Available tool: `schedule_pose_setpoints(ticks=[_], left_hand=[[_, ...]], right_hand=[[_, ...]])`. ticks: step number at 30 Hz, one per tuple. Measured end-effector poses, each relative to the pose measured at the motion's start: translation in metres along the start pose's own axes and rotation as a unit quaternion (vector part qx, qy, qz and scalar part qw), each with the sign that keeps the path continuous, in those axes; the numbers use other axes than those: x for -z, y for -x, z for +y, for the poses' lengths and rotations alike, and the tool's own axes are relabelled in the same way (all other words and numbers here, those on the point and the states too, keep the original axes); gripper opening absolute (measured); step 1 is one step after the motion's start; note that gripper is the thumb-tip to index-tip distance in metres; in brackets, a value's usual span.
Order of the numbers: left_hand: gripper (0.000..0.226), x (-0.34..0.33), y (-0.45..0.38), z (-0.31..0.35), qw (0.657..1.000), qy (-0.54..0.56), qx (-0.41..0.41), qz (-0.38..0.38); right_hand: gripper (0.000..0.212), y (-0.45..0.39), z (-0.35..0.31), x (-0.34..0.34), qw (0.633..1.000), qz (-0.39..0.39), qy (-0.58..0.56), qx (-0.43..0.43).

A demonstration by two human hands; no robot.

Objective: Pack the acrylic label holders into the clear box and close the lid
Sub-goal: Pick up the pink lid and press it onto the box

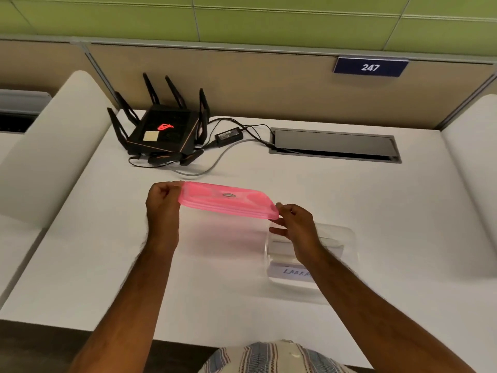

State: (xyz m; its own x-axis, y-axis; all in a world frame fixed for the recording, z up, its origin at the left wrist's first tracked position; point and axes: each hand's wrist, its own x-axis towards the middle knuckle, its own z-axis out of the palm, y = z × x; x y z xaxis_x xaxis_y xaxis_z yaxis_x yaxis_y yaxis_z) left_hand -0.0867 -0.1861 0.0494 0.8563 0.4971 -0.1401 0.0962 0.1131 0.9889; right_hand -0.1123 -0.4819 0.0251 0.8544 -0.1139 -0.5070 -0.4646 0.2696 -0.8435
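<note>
Holding the pink lid above the table, I pinch its short ends with my left hand and right hand. At four o'clock of the lid sits the clear box, label holders inside. A router stands at eleven o'clock.

Office cubicle: partition panels, numbered sign, desk, router.
</note>
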Motion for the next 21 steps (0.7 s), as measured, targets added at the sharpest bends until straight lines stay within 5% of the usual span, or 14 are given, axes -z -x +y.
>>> schedule_pose_setpoints(ticks=[4, 11, 21], left_hand=[[0.018, -0.015, 0.013, -0.006, 1.000, -0.007, -0.005, -0.026], [0.024, -0.040, 0.040, -0.027, 0.997, -0.044, -0.010, -0.064], [0.040, -0.080, 0.084, -0.057, 0.987, -0.042, 0.064, -0.140]], right_hand=[[0.016, 0.005, -0.007, 0.030, 1.000, -0.008, -0.008, 0.007], [0.032, 0.016, -0.017, 0.079, 1.000, -0.013, 0.009, 0.020], [0.037, 0.026, -0.017, 0.141, 0.984, 0.024, 0.156, 0.079]])
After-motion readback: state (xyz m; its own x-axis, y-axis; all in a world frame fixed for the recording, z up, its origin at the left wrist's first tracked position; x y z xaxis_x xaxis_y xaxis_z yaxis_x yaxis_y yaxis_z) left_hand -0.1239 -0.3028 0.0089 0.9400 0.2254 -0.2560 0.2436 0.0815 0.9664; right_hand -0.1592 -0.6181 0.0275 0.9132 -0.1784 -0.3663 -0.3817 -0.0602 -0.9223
